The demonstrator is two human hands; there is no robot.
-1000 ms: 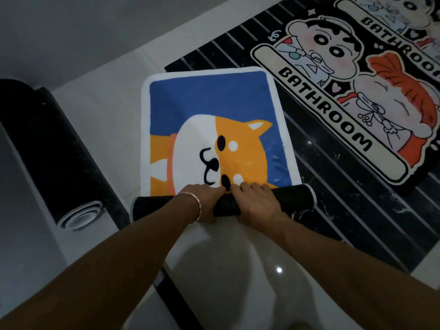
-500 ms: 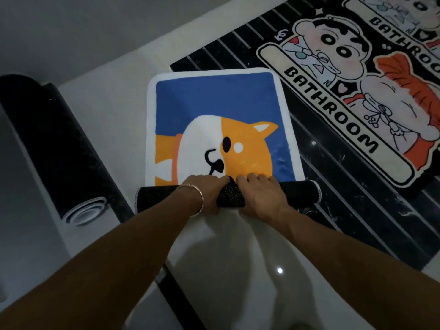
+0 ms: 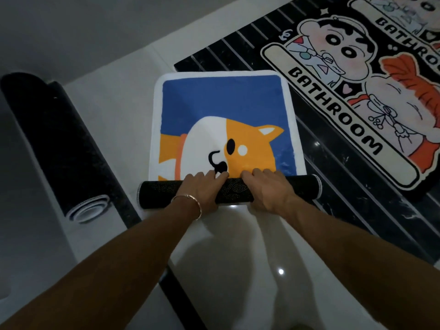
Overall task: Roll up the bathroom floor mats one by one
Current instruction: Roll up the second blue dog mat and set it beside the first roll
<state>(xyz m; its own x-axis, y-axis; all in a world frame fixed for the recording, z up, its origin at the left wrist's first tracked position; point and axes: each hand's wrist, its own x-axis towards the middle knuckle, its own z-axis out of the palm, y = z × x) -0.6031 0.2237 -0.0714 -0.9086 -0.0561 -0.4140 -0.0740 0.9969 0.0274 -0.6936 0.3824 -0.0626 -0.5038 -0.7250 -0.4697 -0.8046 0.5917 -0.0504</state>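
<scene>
I'm looking down at the floor [image 3: 238, 246], pale glossy tile with a black striped section at the right. Biggest thing on it: the cartoon mat [image 3: 357, 91] at upper right, lying flat on the black stripes, a black mat with two drawn characters and a cream band that reads "BATHROOM". A second "BATHRO…" band runs off the top right edge, cut by the frame.

Next, the rolled black mat [image 3: 54, 144] at the left, fully rolled, lying on the tile with its white spiral end facing me, well apart from my hands.

Centre of view, the dog mat [image 3: 226, 110]: blue field, white border, an orange and white dog face. Its far part lies flat on the floor; its near edge is rolled into a black dotted tube [image 3: 235, 191] lying crosswise just ahead of my wrists. No writing on it that I can read.

Both forearms reach straight out from the bottom corners and meet on that tube. My left hand [image 3: 202, 189] lies palm down over the roll, fingers [image 3: 212, 175] close together and curled over its far side onto the printed face. My right hand [image 3: 269, 189] sits just beside it in the same pose, fingers pressed together over the roll's top, gripping it. A thin bracelet [image 3: 190, 201] circles my left wrist.
</scene>
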